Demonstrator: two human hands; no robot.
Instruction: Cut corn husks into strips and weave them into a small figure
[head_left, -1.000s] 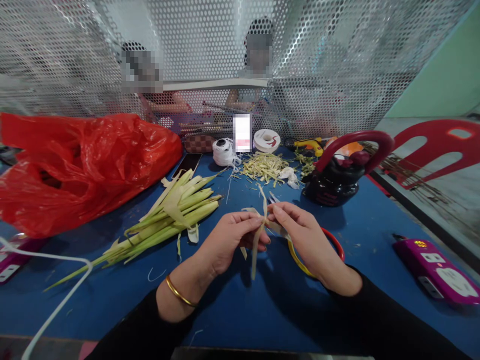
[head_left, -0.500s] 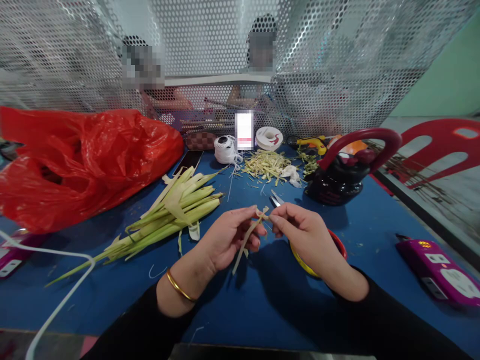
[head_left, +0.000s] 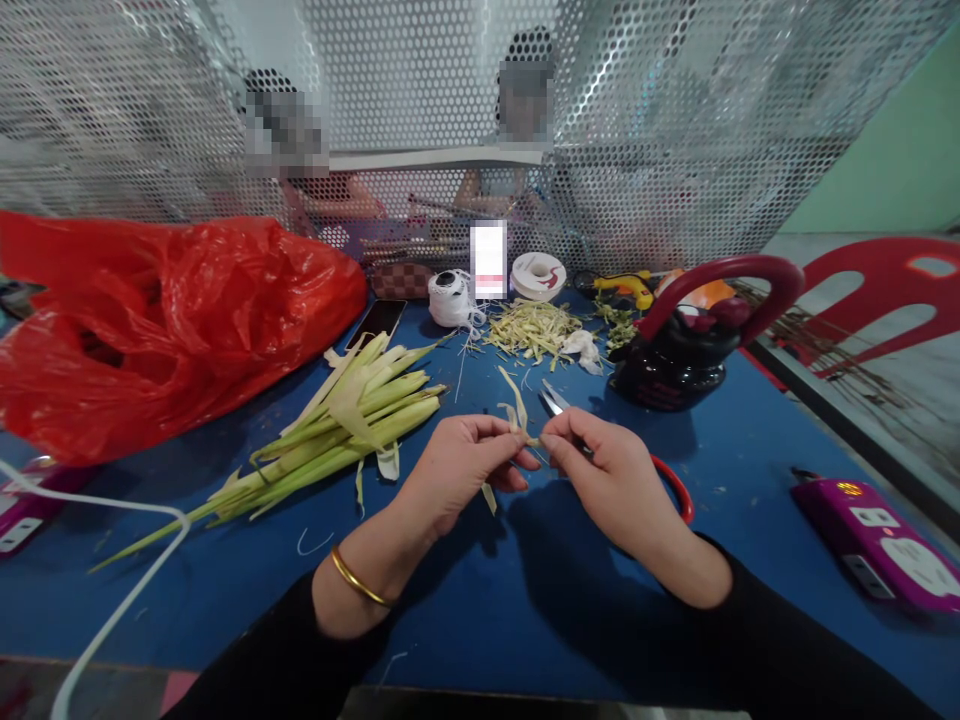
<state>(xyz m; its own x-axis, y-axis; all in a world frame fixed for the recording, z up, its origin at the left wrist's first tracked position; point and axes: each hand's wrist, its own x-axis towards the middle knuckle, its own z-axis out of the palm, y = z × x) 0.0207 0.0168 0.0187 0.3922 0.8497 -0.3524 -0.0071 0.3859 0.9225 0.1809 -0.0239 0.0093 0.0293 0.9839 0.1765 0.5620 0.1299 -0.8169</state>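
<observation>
Both hands meet over the middle of the table, pinching a pale, dry-looking leaf strip point(head_left: 519, 405) between them. My left hand point(head_left: 476, 460) is closed on it with thumb and forefinger, and one end sticks up past the fingertips while another piece hangs below. Just to the right, my right hand point(head_left: 600, 460) is closed in a pinch on the strip's other end. Scissors point(head_left: 553, 399) lie beneath my right hand; their blades and part of a red handle show, the rest is covered. Left of my hands lies a bundle of pale green leaves point(head_left: 352, 420).
A red plastic bag point(head_left: 187, 320) fills the back left. Behind my hands are leaf scraps point(head_left: 532, 332), a thread roll point(head_left: 450, 300) and a white spool point(head_left: 538, 276). A dark red-handled pot point(head_left: 671, 360) and purple power strip point(head_left: 874, 540) stand right. People sit behind perforated mesh point(head_left: 420, 90).
The leaf strip's long end, which hung down over my left fingers, now points up and away. My left hand has turned over slightly, and my right hand now covers the scissors' yellow part.
</observation>
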